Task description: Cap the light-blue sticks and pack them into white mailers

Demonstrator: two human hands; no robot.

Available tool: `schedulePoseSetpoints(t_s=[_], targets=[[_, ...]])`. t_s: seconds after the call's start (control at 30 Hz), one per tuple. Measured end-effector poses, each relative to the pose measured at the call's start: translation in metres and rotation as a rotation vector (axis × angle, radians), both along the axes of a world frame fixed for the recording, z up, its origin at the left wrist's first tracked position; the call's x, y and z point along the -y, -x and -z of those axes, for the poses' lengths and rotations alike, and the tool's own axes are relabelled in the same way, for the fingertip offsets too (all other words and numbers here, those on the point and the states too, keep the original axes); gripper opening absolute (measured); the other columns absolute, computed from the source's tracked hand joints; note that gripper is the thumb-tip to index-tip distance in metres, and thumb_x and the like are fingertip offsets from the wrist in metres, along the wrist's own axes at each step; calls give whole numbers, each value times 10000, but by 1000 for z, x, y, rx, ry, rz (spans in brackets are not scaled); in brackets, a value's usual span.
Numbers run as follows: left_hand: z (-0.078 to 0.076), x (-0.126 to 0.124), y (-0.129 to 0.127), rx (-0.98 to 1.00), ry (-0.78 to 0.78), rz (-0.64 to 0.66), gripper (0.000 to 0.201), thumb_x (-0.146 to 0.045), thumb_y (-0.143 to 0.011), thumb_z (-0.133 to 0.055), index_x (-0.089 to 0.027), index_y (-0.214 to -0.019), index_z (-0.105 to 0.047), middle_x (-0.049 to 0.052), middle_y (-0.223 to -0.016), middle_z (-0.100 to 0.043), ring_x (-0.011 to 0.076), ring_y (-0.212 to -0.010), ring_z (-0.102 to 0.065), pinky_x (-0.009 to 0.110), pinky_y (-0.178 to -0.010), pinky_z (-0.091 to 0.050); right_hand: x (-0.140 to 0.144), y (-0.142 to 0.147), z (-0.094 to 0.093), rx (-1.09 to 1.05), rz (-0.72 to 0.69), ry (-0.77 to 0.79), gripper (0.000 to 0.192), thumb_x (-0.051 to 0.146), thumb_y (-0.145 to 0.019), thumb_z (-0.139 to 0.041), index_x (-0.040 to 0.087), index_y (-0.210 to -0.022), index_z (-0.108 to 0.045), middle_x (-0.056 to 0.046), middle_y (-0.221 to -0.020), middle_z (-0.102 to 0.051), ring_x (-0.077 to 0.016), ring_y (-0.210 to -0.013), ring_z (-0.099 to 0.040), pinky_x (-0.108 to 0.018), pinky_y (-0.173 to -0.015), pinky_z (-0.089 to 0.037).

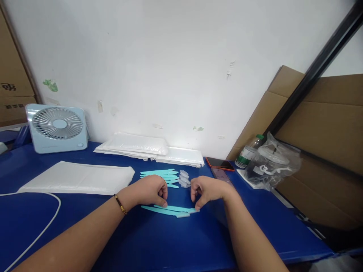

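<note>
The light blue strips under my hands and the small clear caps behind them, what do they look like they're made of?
The light blue strips look like thin moulded plastic with a matte finish: even colour, flat, tapered shape. The clear caps look like translucent plastic, pale and slightly frosted; too small to be sure. The left hand and right hand both rest fingertips on the strips.
</note>
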State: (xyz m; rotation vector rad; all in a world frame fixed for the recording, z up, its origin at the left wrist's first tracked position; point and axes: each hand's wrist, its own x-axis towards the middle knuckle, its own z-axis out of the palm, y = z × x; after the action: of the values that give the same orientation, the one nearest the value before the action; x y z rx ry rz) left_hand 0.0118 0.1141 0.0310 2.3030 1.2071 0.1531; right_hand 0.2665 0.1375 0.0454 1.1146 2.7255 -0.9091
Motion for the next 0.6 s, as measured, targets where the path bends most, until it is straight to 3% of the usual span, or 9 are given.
schedulePoseSetpoints(t_s=[0.17, 0.33, 0.43, 0.6], targets=[[0, 0, 0, 7, 18, -16, 195, -407, -629, -621, -241, -702, -695, -12, -698, -660, 138, -611, -561, 221, -496, -341, 1, 13, 8, -30, -1, -79, 84, 194, -645, -661, 167, -710, -706, 3, -749, -578, -92, -625, -501, -186, -543, -376], [-4, 2, -3, -47, -47, -82, 176, -393, -629, -634, -226, -663, -679, -2, -668, -657, 144, -603, -552, 228, -486, -324, 1, 15, 11, -67, -15, -122, 245, 357, -620, -727, 173, -777, -696, -8, -795, -538, -111, -683, -492, -200, -572, -384], [-4, -2, 0, -92, -103, -85, 150, -369, -651, -626, -225, -654, -667, 3, -682, -661, 151, -621, -555, 235, -511, -327, -1, 13, 14, -50, 1, -113, 209, 327, -621, -736, 165, -741, -682, -5, -776, -540, -107, -667, -494, -201, -566, -377], [-4, -14, 16, -136, -231, -160, 127, -341, -659, -617, -224, -682, -659, 14, -760, -662, 165, -683, -574, 249, -572, -340, -11, 10, 19, -185, 330, -228, 165, 289, -633, -717, 156, -717, -666, -10, -750, -577, -109, -628, -508, -210, -549, -370]])
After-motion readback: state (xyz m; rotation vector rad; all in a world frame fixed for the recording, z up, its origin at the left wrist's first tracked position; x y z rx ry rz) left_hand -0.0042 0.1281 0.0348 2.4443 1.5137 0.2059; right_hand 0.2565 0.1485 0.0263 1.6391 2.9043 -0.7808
